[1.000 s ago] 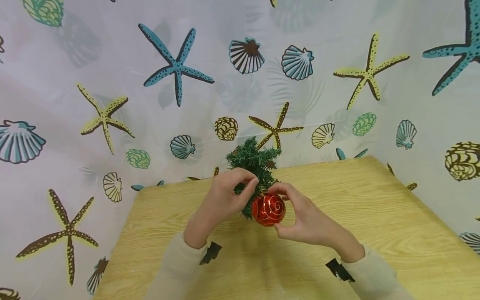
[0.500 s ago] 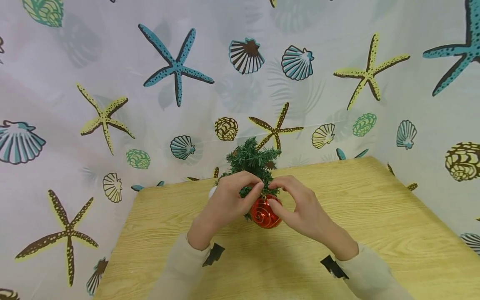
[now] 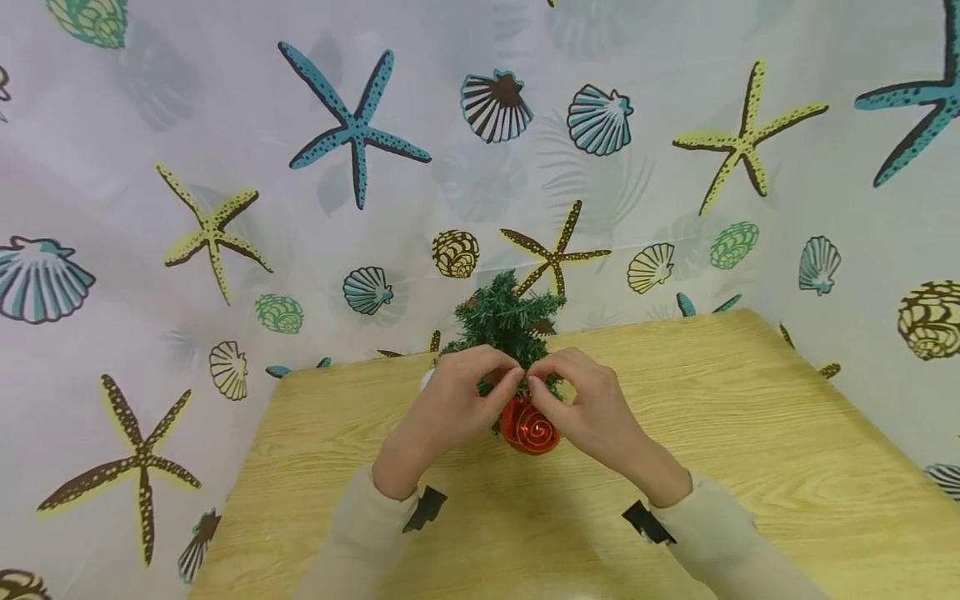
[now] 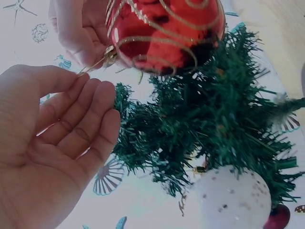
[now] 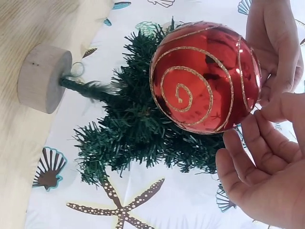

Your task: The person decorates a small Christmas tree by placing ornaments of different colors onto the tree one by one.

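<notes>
A shiny red Christmas bauble (image 3: 528, 429) with gold glitter swirls hangs in front of a small green artificial Christmas tree (image 3: 501, 315). Its thin gold hanging loop (image 4: 97, 64) runs up from a gold cap in the left wrist view. Thumb and forefinger of my left hand (image 3: 456, 398) pinch the end of this loop. Facing it, my right hand (image 3: 596, 408) has thumb and forefinger brought together at the loop, the tips almost meeting those of the left hand. In the right wrist view the bauble (image 5: 205, 78) hides the loop.
A white speckled bauble (image 4: 233, 202) and a dark red one (image 4: 278, 218) hang on the tree's left side. The tree's trunk stands in a round wooden base (image 5: 45, 78) on the wood-grain table (image 3: 675, 400). Behind rises a curtain (image 3: 420, 217) printed with shells and starfish.
My right hand has let go of the bauble's side and moved up and left to the loop. The bauble now hangs slightly lower and has turned. My left hand has shifted slightly right.
</notes>
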The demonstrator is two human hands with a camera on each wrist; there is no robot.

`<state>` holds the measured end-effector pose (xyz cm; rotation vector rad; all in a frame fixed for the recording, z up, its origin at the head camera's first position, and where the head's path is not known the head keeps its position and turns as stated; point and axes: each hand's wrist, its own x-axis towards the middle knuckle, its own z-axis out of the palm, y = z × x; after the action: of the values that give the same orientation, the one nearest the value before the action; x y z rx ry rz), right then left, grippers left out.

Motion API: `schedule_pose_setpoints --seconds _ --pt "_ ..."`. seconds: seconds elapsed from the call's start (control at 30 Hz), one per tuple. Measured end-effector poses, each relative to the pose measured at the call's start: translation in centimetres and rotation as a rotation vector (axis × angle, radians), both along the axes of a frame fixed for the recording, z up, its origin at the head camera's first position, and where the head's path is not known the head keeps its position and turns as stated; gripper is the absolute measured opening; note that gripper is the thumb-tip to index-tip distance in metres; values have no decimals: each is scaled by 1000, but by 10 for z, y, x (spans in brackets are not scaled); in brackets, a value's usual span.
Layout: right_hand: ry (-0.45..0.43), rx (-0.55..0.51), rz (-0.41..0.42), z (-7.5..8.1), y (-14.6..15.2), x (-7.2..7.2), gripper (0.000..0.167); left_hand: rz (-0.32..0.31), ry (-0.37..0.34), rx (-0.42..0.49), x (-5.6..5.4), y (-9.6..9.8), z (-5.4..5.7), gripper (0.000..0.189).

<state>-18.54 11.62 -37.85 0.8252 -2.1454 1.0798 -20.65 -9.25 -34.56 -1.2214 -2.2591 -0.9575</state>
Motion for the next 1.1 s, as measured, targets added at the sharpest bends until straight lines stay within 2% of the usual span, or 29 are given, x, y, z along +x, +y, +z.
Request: schedule_pose_setpoints --seconds 0.27,0.5,0.73,0.97,1.1 --pt "-136 49 -16 -8 -3 -9 8 56 -121 -73 -5 -8 -8 13" --pt "-177 90 -43 -8 -9 -13 8 147 -167 -116 -10 -11 -15 13" --pt "-169 116 -83 -9 -14 -18 9 239 -137 -142 -13 -9 -19 13" --pt "-152 128 -119 -8 -19 -23 10 320 -4 -119 -14 -4 -22 12" --pt "-175 141 -139 -6 -21 -26 10 369 11 -112 -13 -2 -22 11"
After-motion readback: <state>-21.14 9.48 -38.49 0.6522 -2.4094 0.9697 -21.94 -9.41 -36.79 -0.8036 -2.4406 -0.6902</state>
